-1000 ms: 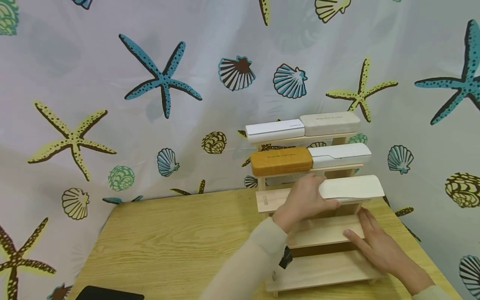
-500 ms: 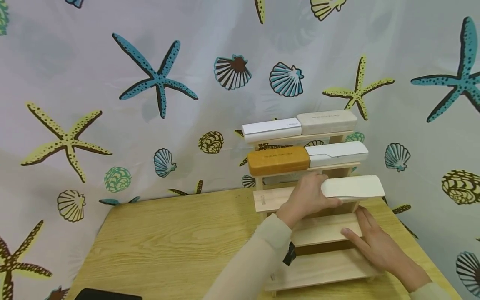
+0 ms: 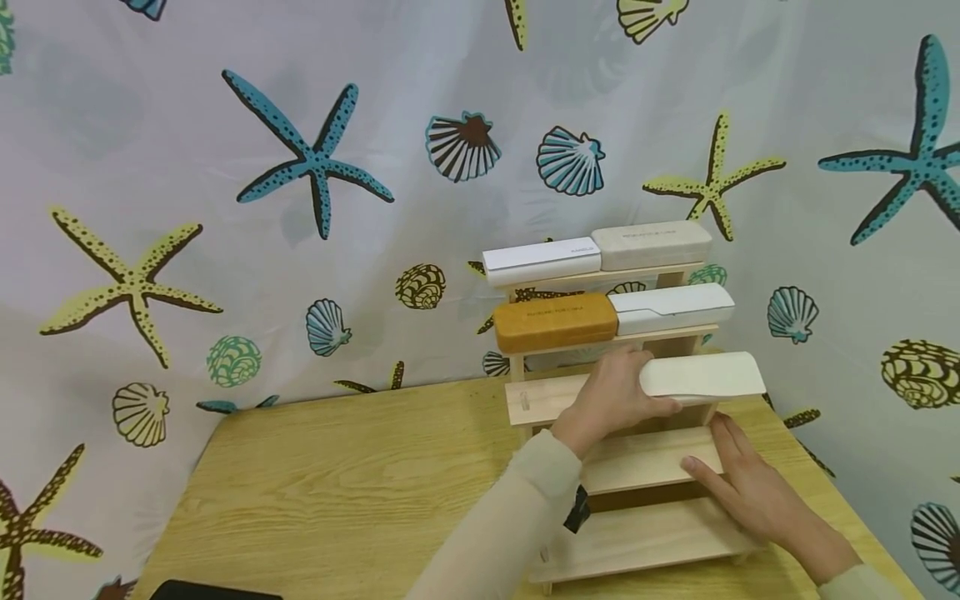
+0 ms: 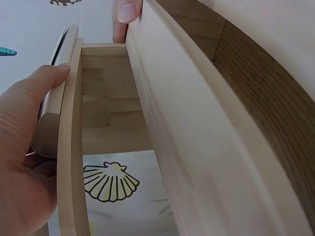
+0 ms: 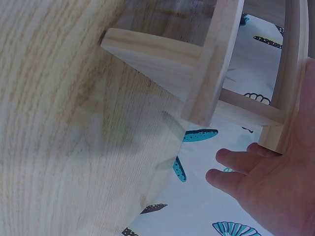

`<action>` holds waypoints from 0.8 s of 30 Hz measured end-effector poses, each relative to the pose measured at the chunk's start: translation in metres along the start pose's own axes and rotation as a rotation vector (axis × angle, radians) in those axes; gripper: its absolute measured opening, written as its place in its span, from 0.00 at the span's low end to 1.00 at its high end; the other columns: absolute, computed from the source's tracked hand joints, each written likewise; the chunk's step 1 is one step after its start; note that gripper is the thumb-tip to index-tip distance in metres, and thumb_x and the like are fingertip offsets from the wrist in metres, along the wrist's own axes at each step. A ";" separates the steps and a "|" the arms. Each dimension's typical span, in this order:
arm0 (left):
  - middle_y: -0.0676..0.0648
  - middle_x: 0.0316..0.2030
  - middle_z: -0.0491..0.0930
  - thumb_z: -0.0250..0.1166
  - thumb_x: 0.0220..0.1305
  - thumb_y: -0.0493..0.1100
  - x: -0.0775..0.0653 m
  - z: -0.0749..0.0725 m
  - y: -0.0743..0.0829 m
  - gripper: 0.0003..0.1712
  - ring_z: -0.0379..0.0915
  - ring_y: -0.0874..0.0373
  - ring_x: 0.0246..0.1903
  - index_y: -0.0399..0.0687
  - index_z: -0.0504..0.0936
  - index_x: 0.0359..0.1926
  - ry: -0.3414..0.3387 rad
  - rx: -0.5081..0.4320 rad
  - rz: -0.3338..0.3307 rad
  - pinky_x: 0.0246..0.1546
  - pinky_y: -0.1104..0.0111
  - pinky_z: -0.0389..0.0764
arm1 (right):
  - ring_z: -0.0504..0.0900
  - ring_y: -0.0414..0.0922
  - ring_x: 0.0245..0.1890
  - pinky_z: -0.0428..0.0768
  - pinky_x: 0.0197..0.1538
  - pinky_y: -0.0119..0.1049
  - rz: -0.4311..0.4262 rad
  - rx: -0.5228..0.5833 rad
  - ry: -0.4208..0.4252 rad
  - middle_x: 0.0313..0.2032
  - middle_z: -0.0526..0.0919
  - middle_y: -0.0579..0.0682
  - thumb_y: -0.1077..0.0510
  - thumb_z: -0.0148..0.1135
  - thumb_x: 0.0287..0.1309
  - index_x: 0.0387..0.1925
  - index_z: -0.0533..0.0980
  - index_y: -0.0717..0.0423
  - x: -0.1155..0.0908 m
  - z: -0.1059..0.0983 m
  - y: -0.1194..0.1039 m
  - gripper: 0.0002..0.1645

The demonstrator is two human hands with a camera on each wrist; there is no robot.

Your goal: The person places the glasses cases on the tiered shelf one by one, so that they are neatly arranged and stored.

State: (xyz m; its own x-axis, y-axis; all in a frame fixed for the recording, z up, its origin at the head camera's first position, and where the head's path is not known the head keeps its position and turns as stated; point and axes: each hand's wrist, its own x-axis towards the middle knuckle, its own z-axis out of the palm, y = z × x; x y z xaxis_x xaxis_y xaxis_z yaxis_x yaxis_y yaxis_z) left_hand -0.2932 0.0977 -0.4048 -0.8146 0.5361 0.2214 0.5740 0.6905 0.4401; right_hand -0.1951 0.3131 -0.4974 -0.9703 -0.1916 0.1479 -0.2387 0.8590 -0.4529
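In the head view a stepped wooden display rack [image 3: 652, 542] stands on the right of the table. My left hand [image 3: 611, 396] grips the left end of a white glasses case [image 3: 705, 375] over the third tier from the top. The left wrist view has the thumb on the case [image 4: 55, 101], which lies along the shelf edge. My right hand [image 3: 757, 492] holds the rack's right end at the tier below, thumb on the shelf and fingers along the side. In the right wrist view its fingers [image 5: 231, 179] reach past the wooden end; the thumb is hidden there.
The upper tiers carry an orange glasses case [image 3: 555, 323], a white case [image 3: 675, 308], a slim white case [image 3: 542, 261] and a beige case [image 3: 652, 243]. A black object [image 3: 213, 592] sits at the table's [image 3: 337, 467] front left. A patterned curtain [image 3: 420, 67] hangs behind.
The view shifts slightly. Both hands keep their places on the white glasses case and the rack, with no other clear movement.
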 end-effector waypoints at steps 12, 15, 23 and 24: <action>0.44 0.67 0.79 0.78 0.59 0.64 0.000 0.004 -0.004 0.47 0.76 0.52 0.67 0.42 0.77 0.71 0.006 -0.023 -0.004 0.67 0.68 0.77 | 0.62 0.77 0.73 0.73 0.62 0.74 0.004 0.001 -0.003 0.79 0.48 0.77 0.38 0.49 0.81 0.82 0.40 0.71 0.000 0.000 0.001 0.54; 0.44 0.69 0.78 0.77 0.59 0.65 -0.001 0.004 -0.005 0.48 0.74 0.52 0.69 0.43 0.76 0.72 0.004 -0.038 -0.010 0.69 0.67 0.75 | 0.62 0.77 0.73 0.73 0.62 0.74 0.003 0.000 -0.005 0.79 0.48 0.77 0.38 0.49 0.81 0.82 0.40 0.72 0.000 0.000 0.001 0.54; 0.47 0.55 0.85 0.77 0.60 0.64 -0.011 -0.004 -0.016 0.50 0.83 0.56 0.52 0.44 0.72 0.76 0.038 -0.143 0.070 0.53 0.72 0.83 | 0.62 0.77 0.73 0.72 0.63 0.74 0.001 0.006 -0.007 0.79 0.48 0.77 0.39 0.50 0.81 0.82 0.40 0.73 0.000 0.001 0.001 0.54; 0.47 0.54 0.86 0.78 0.60 0.63 -0.013 -0.005 -0.017 0.50 0.83 0.56 0.52 0.45 0.72 0.76 0.046 -0.147 0.080 0.53 0.73 0.82 | 0.61 0.77 0.73 0.72 0.64 0.74 0.002 0.007 -0.007 0.79 0.48 0.77 0.39 0.49 0.81 0.82 0.40 0.73 0.000 0.000 0.001 0.54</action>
State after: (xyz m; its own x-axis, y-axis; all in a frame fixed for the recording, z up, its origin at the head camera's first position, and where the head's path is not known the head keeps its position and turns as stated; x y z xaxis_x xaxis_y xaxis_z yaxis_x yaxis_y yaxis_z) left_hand -0.2932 0.0765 -0.4109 -0.7714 0.5614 0.2994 0.6219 0.5659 0.5413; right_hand -0.1951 0.3138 -0.4983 -0.9709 -0.1934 0.1414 -0.2374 0.8562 -0.4589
